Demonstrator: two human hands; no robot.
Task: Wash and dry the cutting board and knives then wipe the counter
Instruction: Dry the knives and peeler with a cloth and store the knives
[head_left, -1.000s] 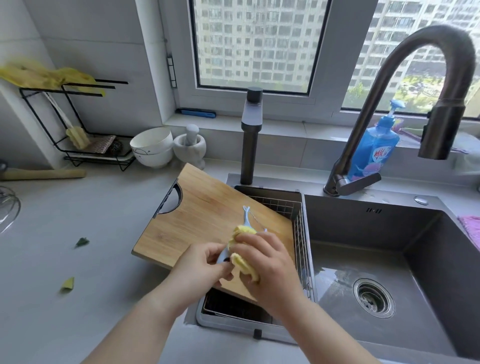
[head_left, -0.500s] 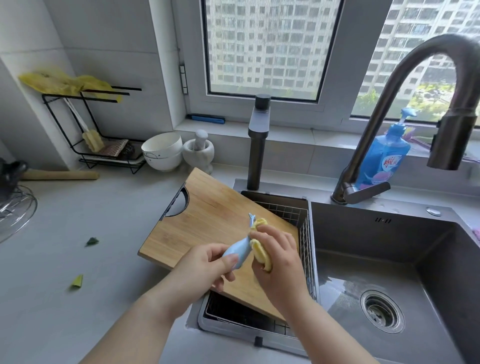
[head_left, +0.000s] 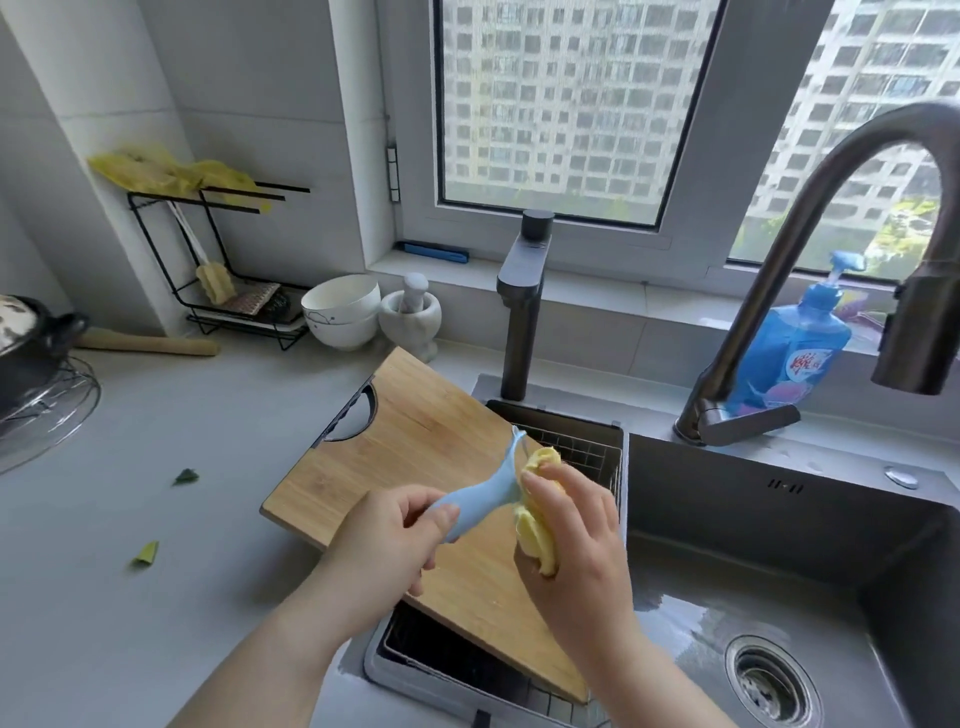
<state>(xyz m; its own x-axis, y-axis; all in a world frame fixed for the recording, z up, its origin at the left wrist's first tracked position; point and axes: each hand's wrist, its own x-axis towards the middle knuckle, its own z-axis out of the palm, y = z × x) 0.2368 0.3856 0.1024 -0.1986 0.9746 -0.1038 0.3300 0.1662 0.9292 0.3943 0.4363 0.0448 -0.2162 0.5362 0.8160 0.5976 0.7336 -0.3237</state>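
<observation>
Nearest the camera, over the near end of the cutting board (head_left: 415, 441): the left hand (head_left: 387, 540) has fingers and thumb curled round the lower end of a blue-handled tool (head_left: 480, 501) (knife or peeler, cannot tell), with its thin end pointing up and away. The right hand (head_left: 571, 540) clutches a bunched yellow cloth (head_left: 535, 530) against the tool's right side, fingers folded over it. The board is wooden, with a cut-out grip at its far left edge. It lies skewed, half on the grey counter (head_left: 156, 597) and half over a wire basket (head_left: 582, 447) set in the sink (head_left: 779, 519). The sink floor right of the board is wet. Two green scraps (head_left: 185, 475) (head_left: 146, 553) lie on the counter left of the board. Further left of the board is a dark pot (head_left: 26, 338) on a wire stand. Behind the board are a rolling pin (head_left: 148, 343), a black rack (head_left: 218, 260) with yellow material draped over it, stacked white bowls (head_left: 340, 306), a mortar and pestle (head_left: 410, 312) and a straight dark tap (head_left: 522, 301). Behind and right of the board are a curved faucet (head_left: 810, 208) and a blue soap bottle (head_left: 789, 348), with a window (head_left: 561, 104) beyond facing apartment blocks. Compared with a second ago, the cloth has come off the middle of the tool to its right side, so more blue shows. The board is unmoved, and the pot is newly in view.
</observation>
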